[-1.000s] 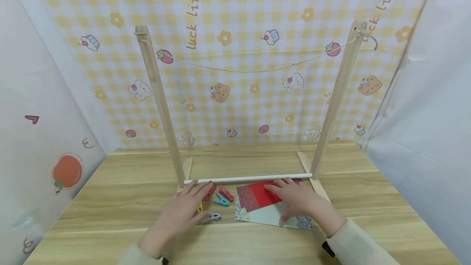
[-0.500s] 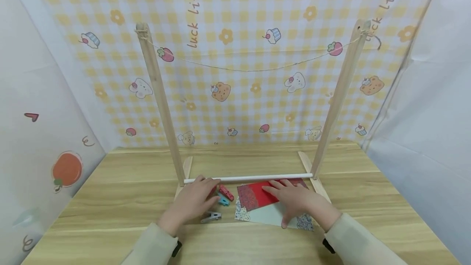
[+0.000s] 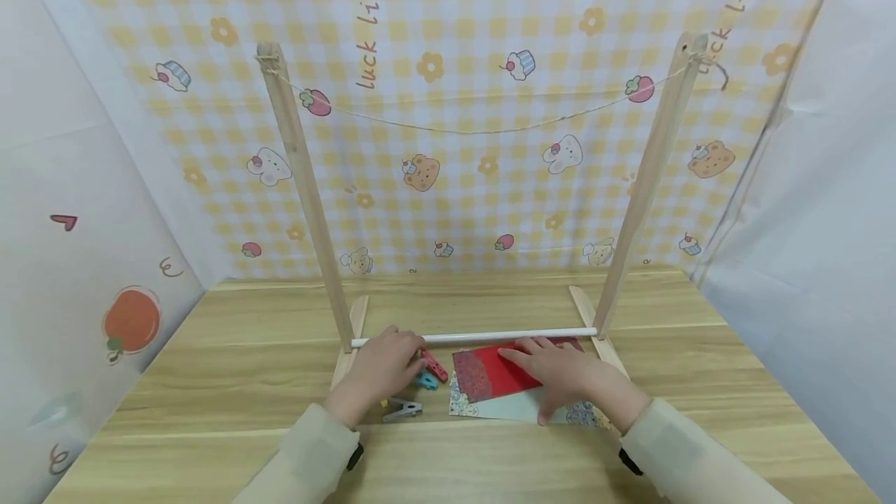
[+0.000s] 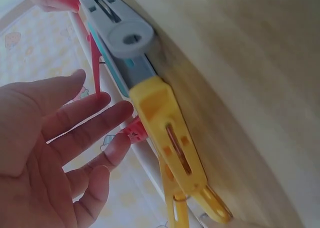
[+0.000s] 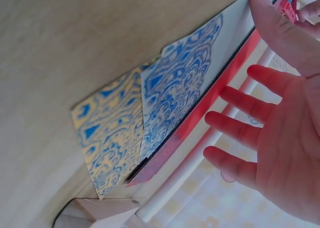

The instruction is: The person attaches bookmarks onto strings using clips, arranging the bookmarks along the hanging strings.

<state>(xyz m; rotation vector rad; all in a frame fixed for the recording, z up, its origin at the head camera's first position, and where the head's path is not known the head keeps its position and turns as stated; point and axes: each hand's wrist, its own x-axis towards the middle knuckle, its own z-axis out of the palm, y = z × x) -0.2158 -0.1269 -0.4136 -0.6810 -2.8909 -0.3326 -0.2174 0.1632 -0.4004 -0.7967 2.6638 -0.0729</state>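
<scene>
Left hand (image 3: 386,364) is held low over the clothespins, fingers slightly bent and parted; a red clothespin (image 4: 96,63) is met by the index fingertip, but no firm grip on anything is shown. Right hand (image 3: 565,373) is spread, palm down, fingertips laid over a red card (image 3: 500,376), thumb at the edge of a pale card (image 3: 507,408); nothing is grasped. Around the left hand, further clothespins are noted on the surface (image 3: 448,461): another red one (image 3: 435,368), a teal one (image 3: 428,382), a grey one (image 3: 404,410) and a yellow one (image 4: 160,123). Progress, as judged: string (image 3: 469,132) already tied to both wooden posts (image 3: 304,169), where it sags in a shallow curve; cards and clothespins not yet brought together, all seen down on the surface, so the handling is put at an early stage. The red card is plain in the middle, dark-patterned at its ends, and is laid askew over the pale one, whose ends are printed in blue scrollwork. From beneath, a corner of a yellow-and-blue patterned sheet (image 5: 107,133) is exposed. Behind the cards, a white rod (image 3: 483,337) is set between the post feet.
</scene>
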